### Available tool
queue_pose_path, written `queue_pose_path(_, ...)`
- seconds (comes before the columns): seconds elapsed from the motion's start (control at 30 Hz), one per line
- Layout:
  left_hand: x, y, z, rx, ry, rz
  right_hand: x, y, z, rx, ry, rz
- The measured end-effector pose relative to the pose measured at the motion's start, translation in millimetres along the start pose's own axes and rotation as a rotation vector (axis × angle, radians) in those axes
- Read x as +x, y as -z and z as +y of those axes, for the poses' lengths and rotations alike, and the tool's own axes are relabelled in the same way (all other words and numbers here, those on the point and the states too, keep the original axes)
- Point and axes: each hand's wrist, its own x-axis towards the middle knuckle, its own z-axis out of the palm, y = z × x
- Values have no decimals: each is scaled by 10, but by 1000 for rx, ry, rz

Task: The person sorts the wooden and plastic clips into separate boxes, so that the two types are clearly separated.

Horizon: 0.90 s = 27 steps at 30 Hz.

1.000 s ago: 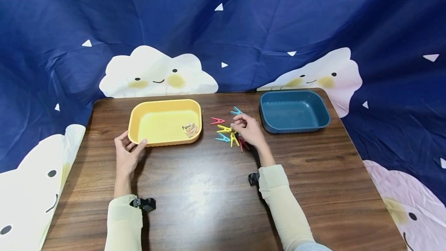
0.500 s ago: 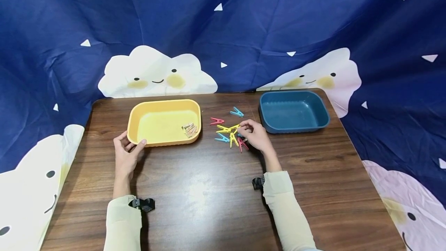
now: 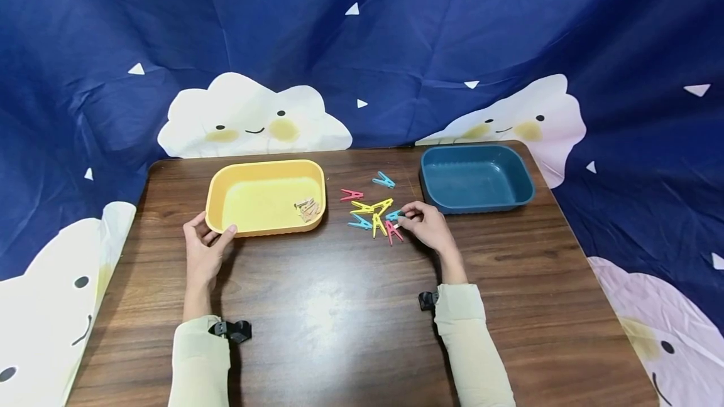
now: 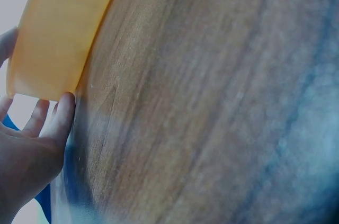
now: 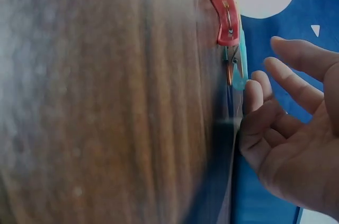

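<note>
My left hand (image 3: 205, 253) holds the near left corner of the yellow tray (image 3: 271, 230), thumb on the front wall and fingers at the left side. Inside the tray lies a small heap of wooden clothespins (image 3: 308, 210). My right hand (image 3: 431, 230) is beside a cluster of plastic clothespins, its fingertips right at a blue clothespin (image 3: 393, 215) and a red clothespin (image 3: 393, 233). In the right wrist view the fingers are relaxed and spread, with nothing visible between them. A pale wooden piece (image 5: 230, 70) shows under the blue clothespin there.
Yellow clothespins (image 3: 378, 225), another blue clothespin (image 3: 360, 223), a red clothespin (image 3: 352, 195) and a further blue clothespin (image 3: 384, 179) lie left of the right hand. A dark blue tray (image 3: 477, 209) stands at the back right of the wooden table (image 3: 317, 319).
My right hand has drawn back to the right and toward me, from above the clothespins to their right side, uncovering several. The left hand stays at the yellow tray.
</note>
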Motion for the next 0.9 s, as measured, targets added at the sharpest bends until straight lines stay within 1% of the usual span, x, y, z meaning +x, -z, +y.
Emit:
queue_pose_path(0.23, -5, 7, 4, -1, -11, 2, 30, -15, 43, -73, -19, -65)
queue_pose_path(0.4, -8, 3, -5, 8, -10, 5, 52, -28, 71, -98, -41, -58)
queue_pose_path(0.53, -5, 6, -7, 14, -4, 4, 69, -35, 64, -120, -58, -69)
queue_pose_path(0.63, 0, 8, -8, 8, -5, 1, 75, -35, 55, -150, -45, -61)
queue_pose_path(0.9, 2, 8, -16, 20, -4, 4, 79, -57, 83, -195, 47, -37)
